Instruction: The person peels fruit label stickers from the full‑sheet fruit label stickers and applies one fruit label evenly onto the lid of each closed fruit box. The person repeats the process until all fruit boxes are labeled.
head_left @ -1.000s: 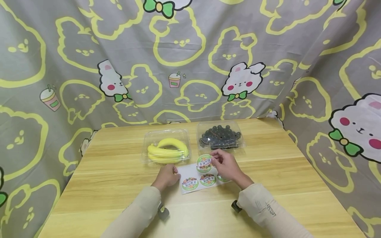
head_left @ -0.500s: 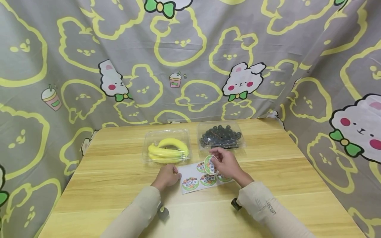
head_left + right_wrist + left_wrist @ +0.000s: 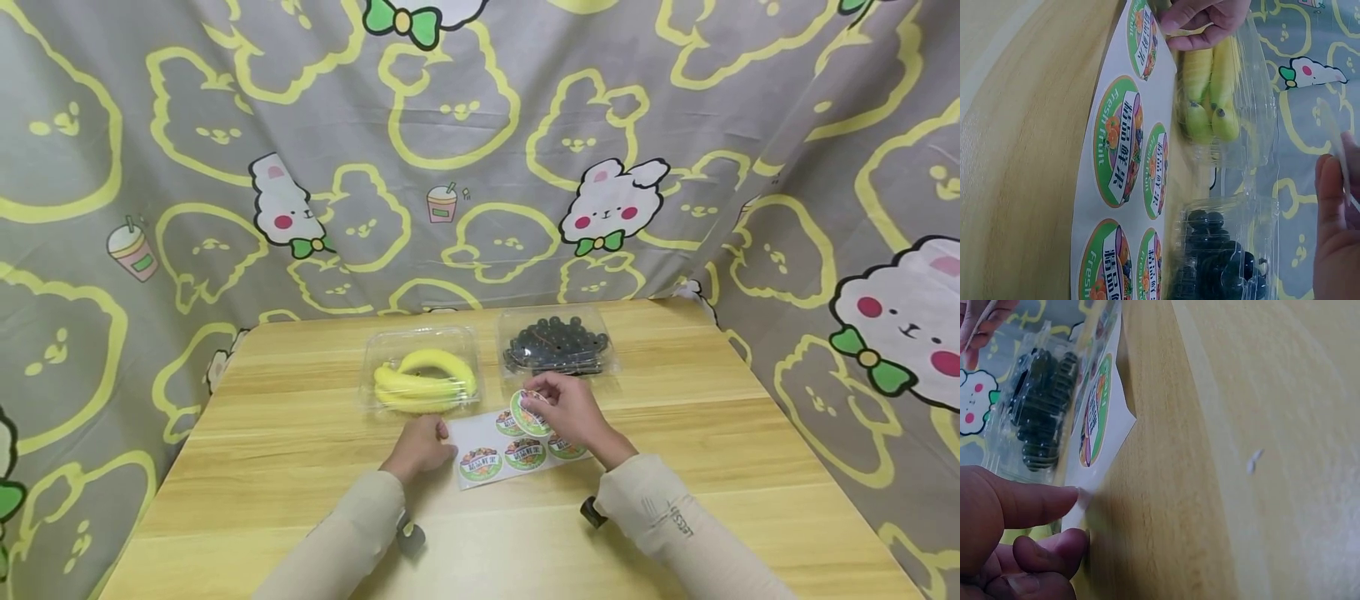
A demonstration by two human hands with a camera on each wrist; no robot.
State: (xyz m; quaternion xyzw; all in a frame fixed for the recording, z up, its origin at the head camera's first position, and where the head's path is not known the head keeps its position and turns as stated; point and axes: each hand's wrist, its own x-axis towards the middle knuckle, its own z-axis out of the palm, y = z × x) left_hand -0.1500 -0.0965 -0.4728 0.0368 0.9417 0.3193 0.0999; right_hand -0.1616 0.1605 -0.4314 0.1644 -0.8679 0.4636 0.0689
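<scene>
A white sheet of round "Fresh fruit" stickers (image 3: pixel 471 430) lies on the table between my hands. My left hand (image 3: pixel 422 447) pinches its left edge; in the left wrist view the thumb (image 3: pixel 1041 503) presses on top, with curled fingers beside it. My right hand (image 3: pixel 576 415) holds a loose round sticker (image 3: pixel 528 414) between thumb and fingertips, tilted, above the sheet's far right part. Seen from the right wrist, that sticker (image 3: pixel 1333 134) appears nearly edge-on. Several stickers (image 3: pixel 1118 140) remain on the sheet, some partly hidden behind the right hand in the head view.
Behind the sheet stand two clear plastic boxes. Yellow bananas (image 3: pixel 423 390) fill the left box (image 3: pixel 375 340); dark grapes (image 3: pixel 557 345) lie in the right one (image 3: pixel 592 317). A white scrap (image 3: pixel 1254 461) lies on the wooden table (image 3: pixel 262 467). Patterned curtains (image 3: pixel 480 125) hang around the table.
The loose sticker has turned in my right fingers and shifted slightly right, so more of the sheet's far row shows. My left hand stays on the sheet's edge.
</scene>
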